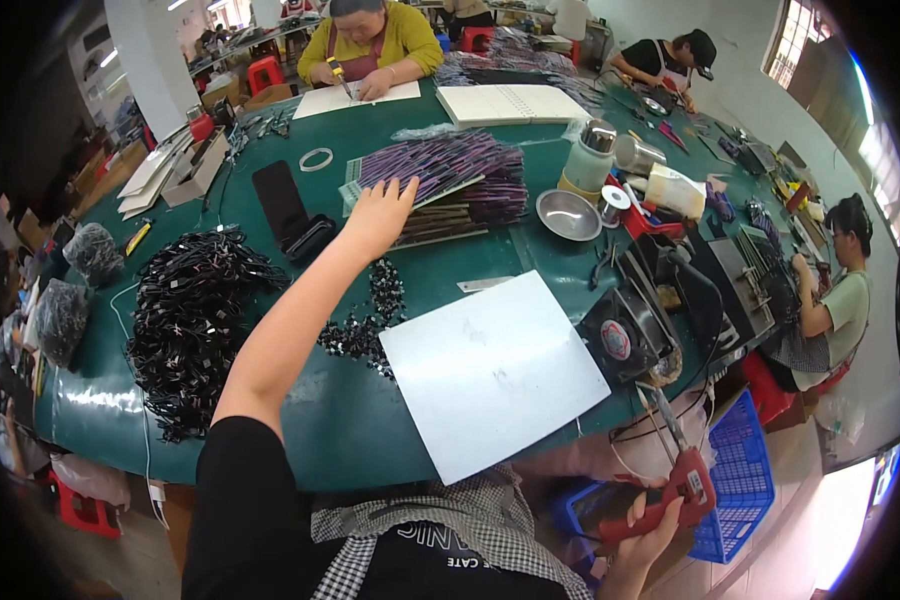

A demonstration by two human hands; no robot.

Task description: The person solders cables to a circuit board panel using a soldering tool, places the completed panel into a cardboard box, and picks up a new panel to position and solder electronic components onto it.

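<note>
My left arm stretches across the table, and my left hand rests over the near left part of a stack of purple wire bundles. Its fingers are spread, gripping nothing that I can see. The wires lie in layers with pale green strips. Low on the right, my right hand is wrapped round a red pistol-grip soldering gun, its long metal tip pointing up by the table edge. A white board lies in front of me, with small black parts heaped at its left.
A pile of black cables lies left, near an upright phone. To the right stand a metal bowl, a thermos, a wire spool and a black fan-like box. A blue crate is below. Other people work around the table.
</note>
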